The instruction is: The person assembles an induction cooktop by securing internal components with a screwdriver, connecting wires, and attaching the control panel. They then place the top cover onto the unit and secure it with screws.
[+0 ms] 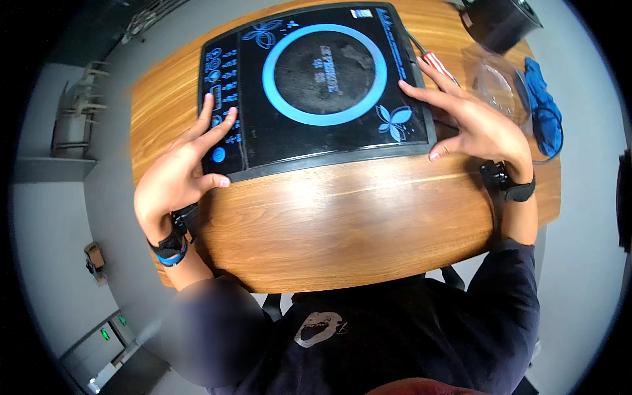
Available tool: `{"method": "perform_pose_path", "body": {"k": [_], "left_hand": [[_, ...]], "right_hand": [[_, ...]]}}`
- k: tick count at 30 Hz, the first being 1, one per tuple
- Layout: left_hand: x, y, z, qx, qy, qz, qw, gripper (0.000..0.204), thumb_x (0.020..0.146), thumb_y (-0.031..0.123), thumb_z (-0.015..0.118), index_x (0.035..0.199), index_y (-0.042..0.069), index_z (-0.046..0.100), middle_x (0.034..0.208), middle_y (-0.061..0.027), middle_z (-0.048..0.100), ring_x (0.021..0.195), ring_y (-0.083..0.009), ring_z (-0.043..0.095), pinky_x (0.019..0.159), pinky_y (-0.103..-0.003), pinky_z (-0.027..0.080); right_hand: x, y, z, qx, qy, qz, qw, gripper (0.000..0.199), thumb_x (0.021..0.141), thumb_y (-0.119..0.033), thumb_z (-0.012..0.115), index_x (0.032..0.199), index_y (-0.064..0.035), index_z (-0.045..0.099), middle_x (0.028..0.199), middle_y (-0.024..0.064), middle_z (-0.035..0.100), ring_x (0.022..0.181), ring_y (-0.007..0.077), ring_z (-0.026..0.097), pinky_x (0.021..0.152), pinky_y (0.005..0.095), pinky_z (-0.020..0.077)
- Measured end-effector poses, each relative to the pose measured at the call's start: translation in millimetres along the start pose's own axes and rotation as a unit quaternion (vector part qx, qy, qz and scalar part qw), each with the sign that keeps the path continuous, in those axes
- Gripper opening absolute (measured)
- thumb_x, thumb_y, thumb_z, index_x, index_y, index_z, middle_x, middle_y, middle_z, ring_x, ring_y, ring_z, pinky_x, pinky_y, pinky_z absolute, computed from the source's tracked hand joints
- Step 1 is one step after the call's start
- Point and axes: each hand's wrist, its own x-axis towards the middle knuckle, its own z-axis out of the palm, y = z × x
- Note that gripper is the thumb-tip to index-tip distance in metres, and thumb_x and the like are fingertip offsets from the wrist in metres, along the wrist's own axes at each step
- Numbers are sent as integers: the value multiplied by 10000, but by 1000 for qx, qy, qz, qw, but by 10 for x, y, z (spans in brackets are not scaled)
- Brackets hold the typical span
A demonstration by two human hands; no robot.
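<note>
A black induction cooktop point(316, 92) with a blue ring and blue butterfly marks lies flat on the wooden table point(342, 224). My left hand point(181, 174) rests on its left front corner, fingers spread over the blue control icons. My right hand point(471, 122) presses on its right edge, fingers spread, thumb at the front right corner. Neither hand holds anything. Both wrists wear dark bands.
A red-and-white-handled screwdriver point(436, 64) lies just behind my right hand. A clear plastic container point(495, 82) and a blue cloth or glove point(543, 108) sit at the table's right edge. A black object point(497, 23) stands at the far right corner.
</note>
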Motion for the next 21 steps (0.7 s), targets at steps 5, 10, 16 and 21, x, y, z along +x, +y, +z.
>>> {"method": "perform_pose_path", "body": {"k": [5, 10, 16, 21], "left_hand": [[53, -431, 55, -216, 41, 57, 974, 1075, 852, 123, 949, 1771, 220, 401, 1885, -193, 161, 1313, -309, 711, 1039, -409, 609], [391, -912, 242, -390, 159, -12, 907, 1048, 984, 211, 902, 1750, -81, 249, 1637, -283, 552, 1255, -273, 748, 1098, -393, 615], [691, -921, 138, -494, 21, -76, 866, 699, 977, 272, 917, 1484, -80, 589, 1292, -139, 778, 1147, -172, 754, 1085, -354, 612], [668, -736, 196, -496, 74, -63, 863, 656, 927, 252, 963, 1398, -80, 650, 1195, -127, 805, 1117, -170, 766, 1059, -363, 623]], "right_hand": [[105, 182, 94, 337, 7, 32, 941, 1137, 938, -291, 934, 1816, -130, 229, 1721, 235, 472, 1484, 321, 576, 1225, 449, 517], [458, 101, 27, 456, 62, 165, 872, 1045, 1043, -301, 849, 1799, -35, 177, 1358, 177, 756, 1163, 178, 769, 987, 357, 651], [774, 318, -38, 518, -13, 194, 833, 739, 1034, -314, 859, 1577, 30, 494, 1269, 87, 772, 1063, 142, 786, 897, 297, 670], [763, 408, 30, 501, 4, 178, 847, 638, 1022, -320, 873, 1484, 12, 585, 1259, 72, 770, 1070, 138, 769, 915, 304, 660]]}}
